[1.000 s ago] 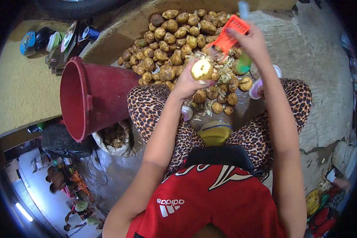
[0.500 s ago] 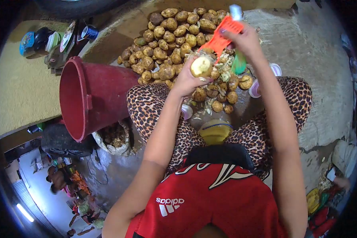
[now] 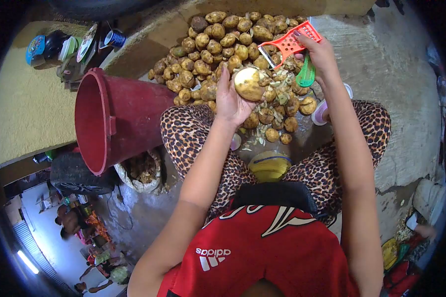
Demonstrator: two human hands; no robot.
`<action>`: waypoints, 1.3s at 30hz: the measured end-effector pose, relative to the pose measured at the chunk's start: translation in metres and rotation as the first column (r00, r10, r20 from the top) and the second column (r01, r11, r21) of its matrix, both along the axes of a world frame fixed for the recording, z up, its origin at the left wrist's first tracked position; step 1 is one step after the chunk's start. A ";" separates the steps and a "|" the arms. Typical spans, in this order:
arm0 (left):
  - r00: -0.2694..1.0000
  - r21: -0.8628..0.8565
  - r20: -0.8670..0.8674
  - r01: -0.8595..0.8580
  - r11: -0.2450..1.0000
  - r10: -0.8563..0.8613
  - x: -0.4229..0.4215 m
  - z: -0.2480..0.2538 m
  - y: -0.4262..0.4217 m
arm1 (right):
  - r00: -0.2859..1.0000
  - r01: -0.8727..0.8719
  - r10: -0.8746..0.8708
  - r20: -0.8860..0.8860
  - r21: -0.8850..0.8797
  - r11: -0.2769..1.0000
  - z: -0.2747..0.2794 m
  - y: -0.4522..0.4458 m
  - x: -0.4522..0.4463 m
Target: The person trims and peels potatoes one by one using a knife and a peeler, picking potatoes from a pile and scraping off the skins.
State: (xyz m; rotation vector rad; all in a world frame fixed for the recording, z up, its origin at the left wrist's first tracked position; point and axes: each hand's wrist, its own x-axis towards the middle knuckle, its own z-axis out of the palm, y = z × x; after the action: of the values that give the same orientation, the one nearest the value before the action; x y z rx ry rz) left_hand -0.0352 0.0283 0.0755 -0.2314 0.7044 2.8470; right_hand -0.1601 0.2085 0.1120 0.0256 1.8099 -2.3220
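Note:
A partly peeled potato (image 3: 249, 85) rests in my left hand (image 3: 232, 105), its upper side pale and bare, its lower side still brown. The fingers cradle it from the left and below. My right hand (image 3: 321, 55) grips an orange peeler (image 3: 291, 44), whose metal blade points down and left, a short way off the potato. Below the right hand hangs a green slotted piece (image 3: 306, 74); how it joins the peeler is hidden. Behind both hands lies a large heap of unpeeled potatoes (image 3: 214, 47), with peelings (image 3: 281, 81) scattered over its near right side.
To the left a big red bucket (image 3: 129, 121) leans toward me, beside a white sack (image 3: 142, 184) of brown scraps. Between my legs sits a yellow container (image 3: 268, 166). A low ledge (image 3: 25, 119) with dishes runs along the left. Other people (image 3: 74, 220) are at lower left.
The peeler has moved up and right, away from the potato, and is now sharp rather than blurred. My left hand has opened somewhat and turned the potato, showing more brown skin.

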 end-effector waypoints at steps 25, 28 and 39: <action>0.950 -0.281 0.198 -0.179 0.943 0.239 -0.008 0.003 0.005 | 0.962 -0.245 0.272 -0.038 0.331 0.911 0.003 -0.033 0.027; 0.971 -0.275 0.114 -0.171 0.946 0.208 -0.005 -0.008 -0.002 | 0.976 0.009 0.065 -0.208 0.337 0.942 0.007 -0.002 -0.010; 0.981 -0.089 0.193 0.012 0.996 0.005 -0.006 0.009 0.003 | 0.946 -0.274 0.299 -0.122 0.185 0.944 -0.004 -0.019 0.010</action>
State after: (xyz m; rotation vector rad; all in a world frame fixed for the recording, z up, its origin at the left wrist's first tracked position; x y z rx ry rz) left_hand -0.0416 0.0314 0.0847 -0.5122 0.7900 2.7434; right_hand -0.1503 0.1892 0.1077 -0.3732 1.9237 -2.0143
